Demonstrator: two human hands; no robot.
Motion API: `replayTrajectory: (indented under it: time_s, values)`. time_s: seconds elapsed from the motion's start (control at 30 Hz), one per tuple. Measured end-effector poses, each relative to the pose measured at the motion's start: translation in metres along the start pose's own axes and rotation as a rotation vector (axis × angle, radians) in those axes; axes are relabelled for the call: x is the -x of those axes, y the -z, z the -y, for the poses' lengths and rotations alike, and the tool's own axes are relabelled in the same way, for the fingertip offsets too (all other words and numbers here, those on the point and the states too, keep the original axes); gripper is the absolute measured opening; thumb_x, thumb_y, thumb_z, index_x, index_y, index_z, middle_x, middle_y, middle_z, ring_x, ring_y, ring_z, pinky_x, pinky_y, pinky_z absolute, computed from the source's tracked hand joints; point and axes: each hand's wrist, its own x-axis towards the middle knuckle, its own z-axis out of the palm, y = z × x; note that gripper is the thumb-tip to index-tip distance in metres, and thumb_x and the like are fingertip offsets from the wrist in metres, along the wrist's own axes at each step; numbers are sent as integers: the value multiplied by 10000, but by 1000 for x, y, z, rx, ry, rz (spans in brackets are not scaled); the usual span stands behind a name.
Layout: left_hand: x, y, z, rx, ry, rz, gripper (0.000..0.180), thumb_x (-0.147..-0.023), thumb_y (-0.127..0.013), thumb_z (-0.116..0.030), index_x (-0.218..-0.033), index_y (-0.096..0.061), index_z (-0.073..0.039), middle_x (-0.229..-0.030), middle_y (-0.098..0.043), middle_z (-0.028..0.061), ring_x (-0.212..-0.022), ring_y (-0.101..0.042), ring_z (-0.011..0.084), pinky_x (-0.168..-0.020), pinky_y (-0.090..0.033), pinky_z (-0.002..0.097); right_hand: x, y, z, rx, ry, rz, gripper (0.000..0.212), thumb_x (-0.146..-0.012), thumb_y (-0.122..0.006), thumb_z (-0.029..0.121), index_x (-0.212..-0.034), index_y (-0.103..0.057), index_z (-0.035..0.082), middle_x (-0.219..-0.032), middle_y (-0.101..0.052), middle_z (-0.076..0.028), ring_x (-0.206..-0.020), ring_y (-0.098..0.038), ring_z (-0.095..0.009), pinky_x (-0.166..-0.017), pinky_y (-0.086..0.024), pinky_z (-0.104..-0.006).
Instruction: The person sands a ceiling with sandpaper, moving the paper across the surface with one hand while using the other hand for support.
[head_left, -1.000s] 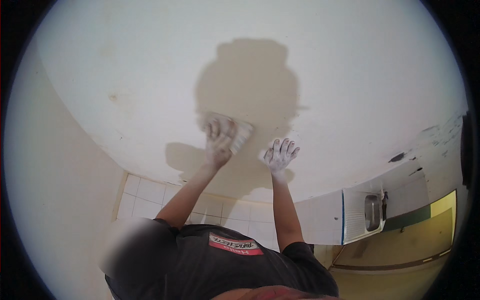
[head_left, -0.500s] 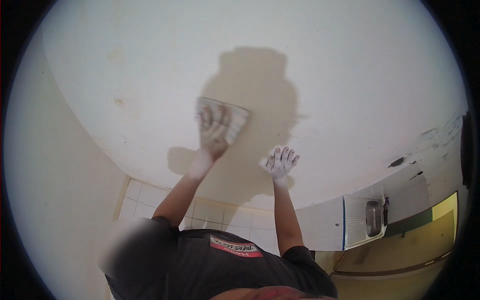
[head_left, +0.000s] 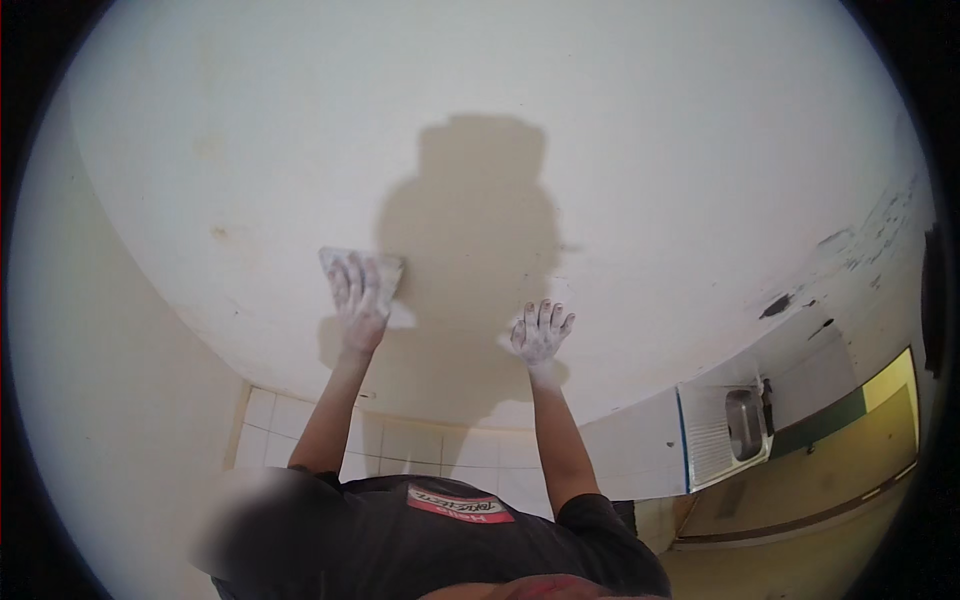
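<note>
My left hand point(head_left: 359, 305), coated in white powder, presses a flat whitish pad point(head_left: 393, 271) against the pale wall point(head_left: 650, 180). The pad has straight edges and sticks out on both sides of my fingers; whether it is folded sanding paper or cloth I cannot tell. To the right, my right hand point(head_left: 542, 336) rests palm-down on the same wall. Its fingers are spread, it is dusted white too, and it holds nothing.
White tiles point(head_left: 410, 448) run below the painted wall. At the right are a steel sink point(head_left: 745, 425) with a ribbed drainboard and a brownish door-like panel point(head_left: 800, 490). Dark peeling patches point(head_left: 775, 305) mark the wall above the sink. My shadow falls between my hands.
My left hand has slid the pad left and downward along the wall. My right hand stays spread on the wall, while the whole view has shifted slightly.
</note>
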Motion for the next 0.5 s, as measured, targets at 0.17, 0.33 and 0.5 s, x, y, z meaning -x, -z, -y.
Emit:
replayTrajectory:
  time_s: [0.17,0.33,0.5]
  values:
    - [-6,-32,-93,58,-266,106,650,-805,-542,-99,-1448,-466,-161,-1527,-368,152,-1398,-281,475,-1154,-202,585,-2,5,0,26,14,-11,570,-995,-362,349,-1538,-285,194,-1613,-190,-123,-1498,-113,-339,-1167,-87,-606]
    - [71,-62,-61,118,-414,319,618,-826,-518,-88,-1438,-478,-162,-1502,-401,139,-1395,-299,451,-1155,-212,575,-2,4,2,9,-2,4,574,-979,-401,355,-1525,-313,204,-1616,-187,-106,-1500,-104,-333,-1167,-77,-611]
    - [86,-35,15,-25,-68,165,620,-824,-541,-82,-1437,-450,-50,-1513,-372,191,-1401,-252,508,-1160,-188,592,4,4,-5,30,-9,29,590,-968,-428,362,-1528,-305,222,-1622,-173,-89,-1503,-92,-323,-1167,-64,-614]
